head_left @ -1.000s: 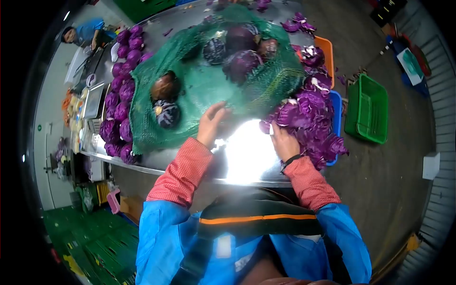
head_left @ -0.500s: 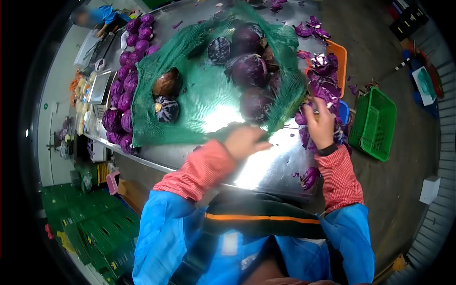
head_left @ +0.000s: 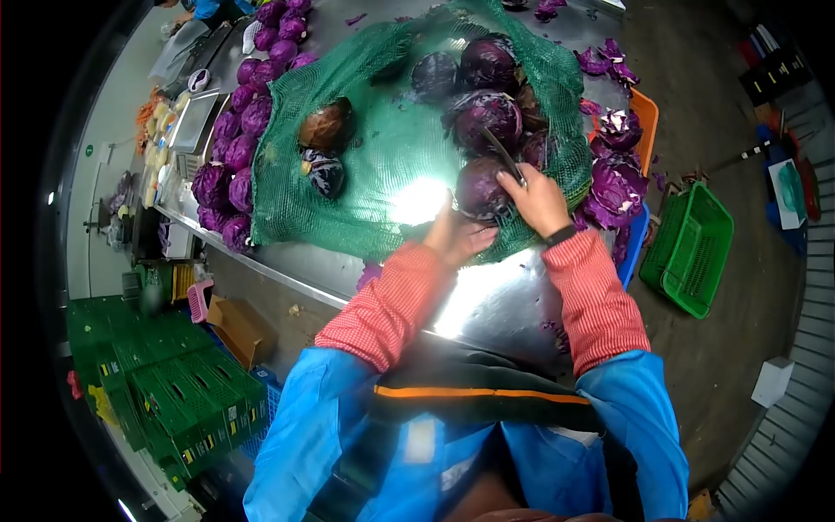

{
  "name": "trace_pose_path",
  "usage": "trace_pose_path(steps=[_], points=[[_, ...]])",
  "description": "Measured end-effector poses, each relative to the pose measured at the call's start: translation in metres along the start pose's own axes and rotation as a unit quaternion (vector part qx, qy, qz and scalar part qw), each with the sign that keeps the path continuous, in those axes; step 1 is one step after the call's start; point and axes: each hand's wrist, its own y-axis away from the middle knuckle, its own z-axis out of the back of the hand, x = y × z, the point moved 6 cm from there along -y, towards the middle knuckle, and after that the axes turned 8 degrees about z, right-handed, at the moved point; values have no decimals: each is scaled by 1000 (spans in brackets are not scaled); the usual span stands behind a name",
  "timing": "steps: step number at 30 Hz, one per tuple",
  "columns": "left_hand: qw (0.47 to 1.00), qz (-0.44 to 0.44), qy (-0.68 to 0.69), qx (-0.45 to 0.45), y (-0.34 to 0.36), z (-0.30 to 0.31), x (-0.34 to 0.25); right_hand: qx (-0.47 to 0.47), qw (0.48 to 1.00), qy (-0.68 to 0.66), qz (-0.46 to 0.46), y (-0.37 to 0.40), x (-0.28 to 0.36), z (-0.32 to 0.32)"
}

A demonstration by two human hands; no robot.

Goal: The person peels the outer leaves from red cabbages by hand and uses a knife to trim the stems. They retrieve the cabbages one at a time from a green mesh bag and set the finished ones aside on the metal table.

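Observation:
A green mesh bag (head_left: 387, 130) lies spread over the steel table with several dark red cabbages on it. My right hand (head_left: 539, 204) is closed round a knife (head_left: 498, 148), its blade pointing up and away over the cabbages. Right beside that hand sits the nearest cabbage (head_left: 481, 187). My left hand (head_left: 455, 237), slightly blurred, is open with its fingers apart, low at the near side of this cabbage. Another cabbage (head_left: 485, 120) lies just beyond the blade. At the left of the mesh are a brown-leaved cabbage (head_left: 325, 125) and a smaller dark one (head_left: 323, 174).
Trimmed purple cabbages (head_left: 242, 152) line the table's left edge. Loose purple leaves (head_left: 616, 187) are heaped at the right edge, by an orange crate (head_left: 645, 130). A green crate (head_left: 691, 248) stands on the floor at right. Another person (head_left: 213, 9) is at far left.
My right hand has come from the leaf heap at the right to the nearest cabbage, and a knife now shows in it. My left hand has shifted slightly toward the same cabbage.

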Motion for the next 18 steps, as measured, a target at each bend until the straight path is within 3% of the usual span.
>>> trace_pose_path(steps=[3, 4, 6, 7, 8, 9, 10, 12, 13, 14, 15, 16, 17, 18], points=[[996, -63, -14, 62, 23, -5, -4, 0, 1000, -13, 4, 42, 23, -6], [995, -73, -42, 59, 41, -5, -6, -39, 995, -85, 23, 58, 26, -14], [989, -97, -97, 53, 85, -6, -15, -13, 993, -118, -23, 91, 30, -24], [976, -146, -141, 73, 105, -7, -24, -14, 975, -217, -41, 106, 22, -38], [972, -174, -156, 17, 130, -9, -28, -16, 947, -314, -60, 121, 15, -53], [931, -238, -276, -26, 139, 0, -38, 10, 887, -439, -145, 134, 19, -61], [869, -294, -392, -65, 143, 8, -45, -3, 883, -443, -157, 142, 18, -66], [680, -404, -597, -133, 130, 26, -41, -27, 876, -446, -183, 156, 8, -74], [612, -400, -659, -180, 135, 14, -30, 26, 922, -334, -191, 163, -4, -80], [535, -394, -714, -221, 138, 0, -21, 20, 959, -251, -132, 168, -8, -82], [553, -377, -712, -211, 131, -1, -18, 10, 984, -164, -72, 169, -1, -79], [536, -389, -720, -207, 129, -8, -12, 3, 997, -73, -16, 173, 6, -75], [520, -403, -724, -208, 129, -15, -7, 31, 995, -68, -65, 179, 1, -77], [501, -419, -728, -208, 129, -22, -4, 22, 998, -33, -55, 181, 2, -73]])
